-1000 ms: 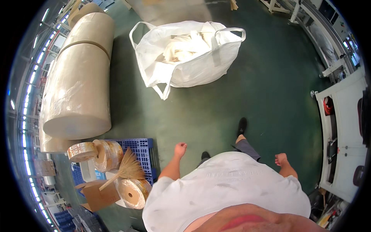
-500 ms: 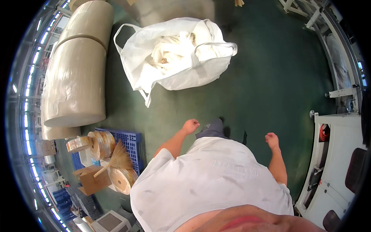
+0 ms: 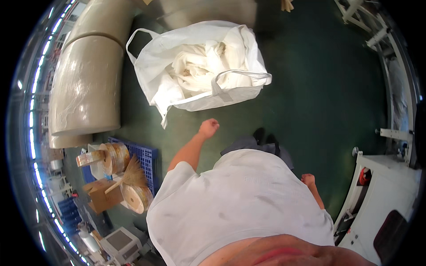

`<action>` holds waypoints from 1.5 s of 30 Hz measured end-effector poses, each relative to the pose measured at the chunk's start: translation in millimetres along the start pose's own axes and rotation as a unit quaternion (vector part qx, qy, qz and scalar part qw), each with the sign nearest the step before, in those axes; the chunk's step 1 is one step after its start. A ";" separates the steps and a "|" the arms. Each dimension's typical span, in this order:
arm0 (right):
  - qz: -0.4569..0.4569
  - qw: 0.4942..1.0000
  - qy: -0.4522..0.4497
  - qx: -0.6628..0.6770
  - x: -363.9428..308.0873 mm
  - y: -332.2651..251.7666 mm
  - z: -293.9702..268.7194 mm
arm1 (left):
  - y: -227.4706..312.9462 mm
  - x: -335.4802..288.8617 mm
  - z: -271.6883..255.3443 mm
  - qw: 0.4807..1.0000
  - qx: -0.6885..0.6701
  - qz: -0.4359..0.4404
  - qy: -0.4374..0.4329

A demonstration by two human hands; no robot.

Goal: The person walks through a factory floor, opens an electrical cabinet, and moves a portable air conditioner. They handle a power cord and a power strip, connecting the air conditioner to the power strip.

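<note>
My left hand [image 3: 209, 128] hangs in front of my body, its fingers curled in and nothing seen in them. Just beyond it on the green floor sits a large white woven bulk bag [image 3: 199, 105], wide at the mouth, with loop handles. Crumpled white sheet material [image 3: 199, 66] lies inside the bag. A gap separates my left hand from the bag's near side. Close by my right hip is my right hand [image 3: 308, 179], closed in a loose fist and touching nothing; it shows no object.
Big wrapped rolls [image 3: 88, 84] stand at the left. Nearer, a blue pallet [image 3: 144, 157] carries tape-like reels [image 3: 116, 157], a straw broom [image 3: 134, 173] and a cardboard box [image 3: 103, 195]. White machinery [image 3: 381, 190] lines the right side.
My left arm has swung forward toward the bag, while my right hand has drawn back toward my hip. The rolls and pallet sit slightly differently in view as I move.
</note>
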State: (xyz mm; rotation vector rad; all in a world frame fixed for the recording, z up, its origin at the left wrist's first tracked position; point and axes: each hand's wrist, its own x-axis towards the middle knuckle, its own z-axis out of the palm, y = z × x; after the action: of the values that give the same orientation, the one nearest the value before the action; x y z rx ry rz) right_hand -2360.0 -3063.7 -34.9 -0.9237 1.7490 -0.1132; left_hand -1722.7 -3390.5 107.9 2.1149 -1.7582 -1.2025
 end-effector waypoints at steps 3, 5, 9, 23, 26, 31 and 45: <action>-0.133 0.885 -0.115 -0.432 45.8 -15.7 -37.9 | 15.3 7.0 -29.9 0.992 -0.043 0.007 0.114; -0.026 0.994 0.035 -0.102 80.4 -64.5 -68.9 | 16.6 34.3 -60.0 0.972 -0.092 0.059 0.209; 0.014 0.967 0.135 0.217 113.6 -206.3 -102.8 | -20.9 95.1 -140.5 0.968 0.014 0.002 0.249; 0.356 0.931 0.036 0.080 78.4 -392.0 13.4 | -234.3 559.3 -210.1 0.952 0.293 -0.083 -0.025; 0.434 0.895 0.088 0.056 68.1 -425.6 9.5 | -266.8 630.4 -202.5 0.959 0.253 -0.119 -0.042; 0.418 0.894 0.141 0.079 96.0 -485.5 -3.0 | -296.3 693.1 -200.2 0.943 0.274 -0.160 -0.097; 0.336 0.917 0.106 0.185 137.2 -442.5 -36.5 | -178.1 510.3 -160.8 0.985 0.151 0.040 0.069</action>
State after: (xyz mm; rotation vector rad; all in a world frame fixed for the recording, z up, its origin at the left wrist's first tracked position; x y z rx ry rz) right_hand -2172.2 -3468.8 93.9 -0.0081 2.0633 -0.0906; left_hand -1484.0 -3842.7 -129.9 2.1960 -2.0462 -0.7907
